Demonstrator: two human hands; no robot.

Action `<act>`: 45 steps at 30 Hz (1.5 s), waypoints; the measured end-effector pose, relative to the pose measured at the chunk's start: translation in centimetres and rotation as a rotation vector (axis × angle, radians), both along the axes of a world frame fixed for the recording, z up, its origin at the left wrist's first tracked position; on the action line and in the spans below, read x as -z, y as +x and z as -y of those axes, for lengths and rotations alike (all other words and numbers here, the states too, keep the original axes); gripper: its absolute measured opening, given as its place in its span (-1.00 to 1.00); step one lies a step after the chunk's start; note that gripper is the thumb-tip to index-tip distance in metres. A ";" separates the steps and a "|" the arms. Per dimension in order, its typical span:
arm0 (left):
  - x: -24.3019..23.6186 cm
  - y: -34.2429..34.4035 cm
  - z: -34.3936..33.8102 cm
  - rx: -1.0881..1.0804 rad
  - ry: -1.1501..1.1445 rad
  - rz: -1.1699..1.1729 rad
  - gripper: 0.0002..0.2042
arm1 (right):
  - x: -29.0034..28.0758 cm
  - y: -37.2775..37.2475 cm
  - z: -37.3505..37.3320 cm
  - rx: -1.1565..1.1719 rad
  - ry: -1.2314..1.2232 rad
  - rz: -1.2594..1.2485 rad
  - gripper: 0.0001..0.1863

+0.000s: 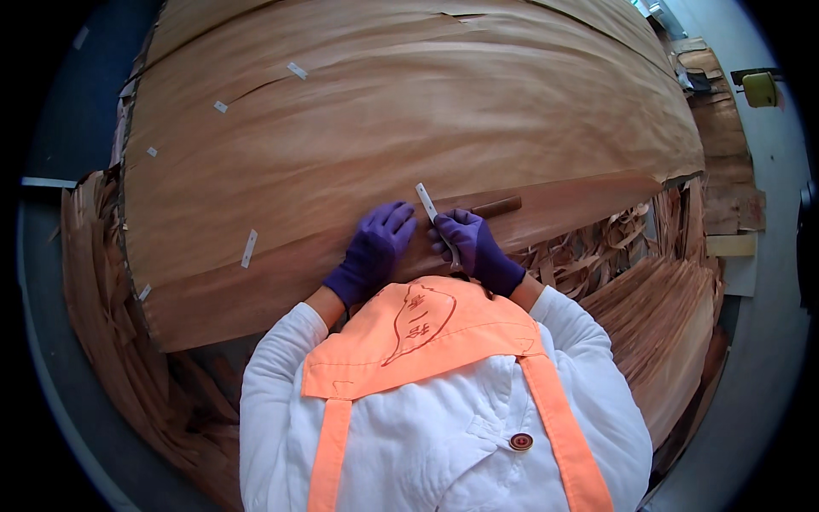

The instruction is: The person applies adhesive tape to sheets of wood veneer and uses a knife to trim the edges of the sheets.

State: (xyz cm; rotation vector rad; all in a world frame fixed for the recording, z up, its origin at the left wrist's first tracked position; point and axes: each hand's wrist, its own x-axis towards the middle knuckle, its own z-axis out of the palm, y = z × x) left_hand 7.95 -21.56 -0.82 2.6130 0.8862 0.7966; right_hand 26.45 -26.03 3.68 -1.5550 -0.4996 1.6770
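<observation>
sheet (409,119): wd, matt | strip (425,200): ppr-like, smth | scraps (98,264): wd, rough

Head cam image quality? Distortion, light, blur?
Head view: strong fisheye, black corners, sheet's left edge bowed; bluish brightness at upper right, darker left side; soft shading on the sheet's ripples; strip, left hand and right hand show no obvious motion blur.

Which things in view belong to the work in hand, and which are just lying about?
Likely in use:
white strip, in the right hand
brown sheet, under the left hand
brown handle, by the right hand

Likely lying about:
loose brown strips, lower right
yellow-green object, far right
</observation>
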 end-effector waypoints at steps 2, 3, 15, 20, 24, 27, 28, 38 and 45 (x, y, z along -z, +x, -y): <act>-0.4 0.2 0.0 -0.046 -0.063 0.035 -0.69 | 0.2 -0.2 0.3 0.017 -0.008 -0.005 -0.79; -0.8 0.3 -0.1 -0.039 -0.054 0.023 -0.67 | 0.4 -0.3 0.6 0.030 -0.005 -0.014 -0.79; -1.3 2.2 -0.1 -0.024 0.113 -0.200 -0.62 | -0.7 0.5 3.5 -0.171 0.038 0.338 -0.80; -1.7 3.4 0.0 -0.027 0.152 -0.263 -0.62 | -0.5 5.9 2.7 -0.512 0.238 0.649 -0.82; -2.1 3.8 0.2 -0.069 0.186 -0.332 -0.62 | -1.4 15.2 5.0 -0.287 0.152 0.253 -0.83; -2.9 4.3 0.5 -0.097 0.191 -0.408 -0.61 | 0.6 24.5 8.3 -0.065 0.222 0.151 -0.80; -3.1 4.6 0.5 -0.111 0.185 -0.420 -0.61 | 1.0 27.2 9.6 -0.017 0.278 0.136 -0.80; -7.1 11.1 1.0 -0.300 0.183 -0.598 -0.63 | 5.8 38.6 8.6 0.220 0.356 -0.088 -0.79; -4.8 31.0 3.2 0.150 0.229 -0.263 -0.68 | 5.4 40.0 7.3 0.188 0.321 -0.104 -0.80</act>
